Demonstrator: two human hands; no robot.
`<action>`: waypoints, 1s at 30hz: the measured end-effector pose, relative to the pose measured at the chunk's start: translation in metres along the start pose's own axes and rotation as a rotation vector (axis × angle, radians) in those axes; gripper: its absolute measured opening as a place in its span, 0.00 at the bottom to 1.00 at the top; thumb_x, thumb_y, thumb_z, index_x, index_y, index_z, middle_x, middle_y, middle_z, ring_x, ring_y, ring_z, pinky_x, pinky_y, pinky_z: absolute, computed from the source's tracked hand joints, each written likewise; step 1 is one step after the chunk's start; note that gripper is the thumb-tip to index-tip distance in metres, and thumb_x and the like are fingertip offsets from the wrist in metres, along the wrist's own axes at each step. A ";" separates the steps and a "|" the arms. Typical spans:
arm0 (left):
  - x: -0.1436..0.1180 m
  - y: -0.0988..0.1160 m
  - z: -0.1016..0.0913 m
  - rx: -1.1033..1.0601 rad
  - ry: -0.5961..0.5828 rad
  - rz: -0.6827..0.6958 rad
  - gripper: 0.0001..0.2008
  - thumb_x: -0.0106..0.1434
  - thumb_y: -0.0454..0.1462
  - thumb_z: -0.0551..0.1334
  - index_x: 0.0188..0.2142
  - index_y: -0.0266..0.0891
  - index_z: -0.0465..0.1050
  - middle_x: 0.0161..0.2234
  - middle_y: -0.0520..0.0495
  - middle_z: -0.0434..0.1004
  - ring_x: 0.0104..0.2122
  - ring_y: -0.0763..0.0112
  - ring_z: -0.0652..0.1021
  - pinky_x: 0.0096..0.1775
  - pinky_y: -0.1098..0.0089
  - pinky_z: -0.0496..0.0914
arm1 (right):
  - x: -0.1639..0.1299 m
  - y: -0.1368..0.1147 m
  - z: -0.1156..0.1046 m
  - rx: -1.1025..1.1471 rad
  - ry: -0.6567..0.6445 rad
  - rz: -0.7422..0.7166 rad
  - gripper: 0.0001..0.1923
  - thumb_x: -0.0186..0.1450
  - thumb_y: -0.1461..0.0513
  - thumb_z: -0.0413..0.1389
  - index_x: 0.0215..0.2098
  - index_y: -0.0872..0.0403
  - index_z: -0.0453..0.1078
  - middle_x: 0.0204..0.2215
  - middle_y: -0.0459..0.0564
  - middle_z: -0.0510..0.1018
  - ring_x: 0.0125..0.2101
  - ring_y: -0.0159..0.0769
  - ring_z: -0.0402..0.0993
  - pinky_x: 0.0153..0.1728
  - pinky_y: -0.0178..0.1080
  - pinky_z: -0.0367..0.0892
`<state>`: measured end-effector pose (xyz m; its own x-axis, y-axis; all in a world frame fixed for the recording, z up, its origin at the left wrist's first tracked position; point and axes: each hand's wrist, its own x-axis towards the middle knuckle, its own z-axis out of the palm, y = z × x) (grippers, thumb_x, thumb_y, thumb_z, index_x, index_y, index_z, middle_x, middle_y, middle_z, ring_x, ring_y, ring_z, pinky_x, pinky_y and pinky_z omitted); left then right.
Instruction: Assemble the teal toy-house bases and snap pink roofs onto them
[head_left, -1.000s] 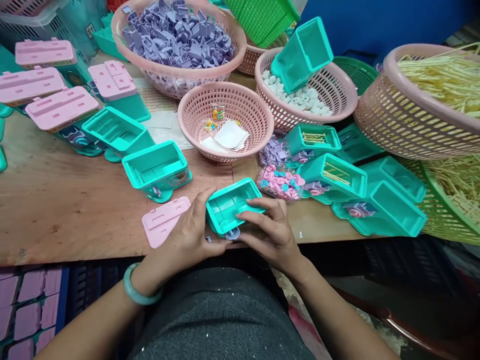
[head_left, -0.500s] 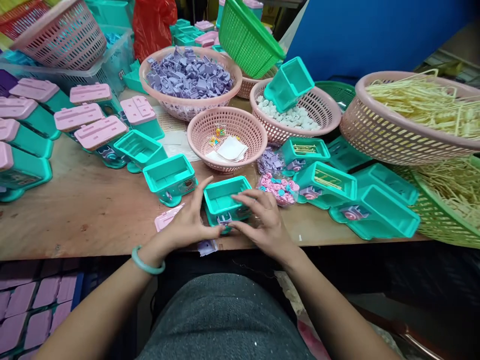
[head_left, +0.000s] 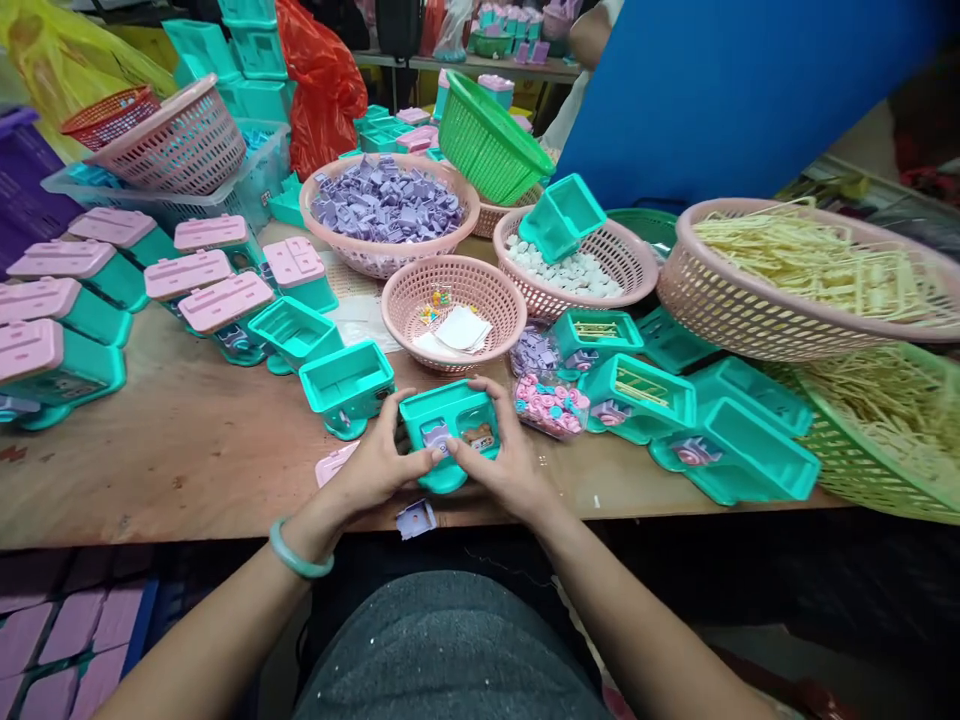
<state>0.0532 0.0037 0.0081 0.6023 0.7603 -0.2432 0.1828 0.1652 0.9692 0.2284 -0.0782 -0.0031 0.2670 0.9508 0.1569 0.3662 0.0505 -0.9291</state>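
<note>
A teal plastic box (head_left: 442,410) with a rounded foot is tilted back near the table's front edge, its face toward me. My left hand (head_left: 382,455) grips its left side, thumb at the small purple part (head_left: 436,437) on the front. Wrapped round the right side is my right hand (head_left: 506,460), its thumb also pressing by the purple part. A brown picture shows on the box's front beside that thumb. Below lies a loose purple piece (head_left: 416,519) at the table edge. Left of my hand, a pink lid (head_left: 335,463) is partly hidden.
Pink baskets hold purple parts (head_left: 386,200), white pieces (head_left: 570,270) and cream sticks (head_left: 817,250). A small tub of pink and blue knobs (head_left: 553,405) stands right of my hands. Several pink-lidded boxes (head_left: 225,300) fill the left; open teal boxes (head_left: 739,455) stand right.
The box has been tipped back so its front faces up toward me. My right hand has moved from its front corner to grip its side, thumb on the front. The head view has tilted up.
</note>
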 end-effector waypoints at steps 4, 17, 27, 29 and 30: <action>-0.007 -0.001 0.002 -0.024 0.025 -0.006 0.51 0.49 0.47 0.76 0.66 0.41 0.53 0.68 0.32 0.61 0.65 0.43 0.67 0.60 0.55 0.69 | -0.018 0.007 0.005 -0.036 0.024 -0.103 0.34 0.63 0.57 0.63 0.64 0.46 0.56 0.68 0.57 0.59 0.67 0.49 0.59 0.65 0.54 0.62; -0.002 -0.003 0.007 -0.264 0.084 -0.061 0.33 0.51 0.47 0.77 0.52 0.43 0.68 0.50 0.43 0.80 0.54 0.54 0.78 0.49 0.64 0.75 | 0.016 0.033 -0.114 -0.851 0.115 -0.211 0.08 0.69 0.64 0.57 0.39 0.51 0.79 0.36 0.52 0.81 0.37 0.44 0.72 0.41 0.47 0.66; -0.017 -0.001 0.001 -0.430 0.164 -0.233 0.34 0.52 0.50 0.75 0.55 0.47 0.67 0.28 0.59 0.72 0.22 0.77 0.73 0.27 0.74 0.71 | -0.005 0.022 -0.085 -0.919 0.109 -0.412 0.06 0.70 0.65 0.56 0.37 0.54 0.75 0.36 0.54 0.80 0.37 0.42 0.72 0.38 0.44 0.65; -0.018 0.000 -0.002 -0.432 0.161 -0.197 0.33 0.52 0.49 0.75 0.55 0.46 0.69 0.29 0.57 0.74 0.23 0.75 0.75 0.28 0.73 0.72 | -0.032 0.029 -0.069 -0.931 0.083 -0.509 0.10 0.72 0.67 0.52 0.38 0.54 0.75 0.36 0.55 0.81 0.35 0.41 0.74 0.36 0.43 0.68; -0.017 0.000 -0.003 -0.429 0.161 -0.177 0.33 0.53 0.48 0.75 0.55 0.45 0.69 0.30 0.55 0.75 0.24 0.74 0.76 0.29 0.72 0.73 | -0.044 0.033 -0.060 -0.921 0.062 -0.526 0.11 0.73 0.67 0.51 0.40 0.54 0.76 0.37 0.55 0.81 0.35 0.41 0.75 0.36 0.43 0.70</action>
<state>0.0405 -0.0072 0.0124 0.4572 0.7788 -0.4293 -0.0857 0.5191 0.8504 0.2827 -0.1372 -0.0209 -0.0858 0.8581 0.5063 0.9758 0.1751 -0.1313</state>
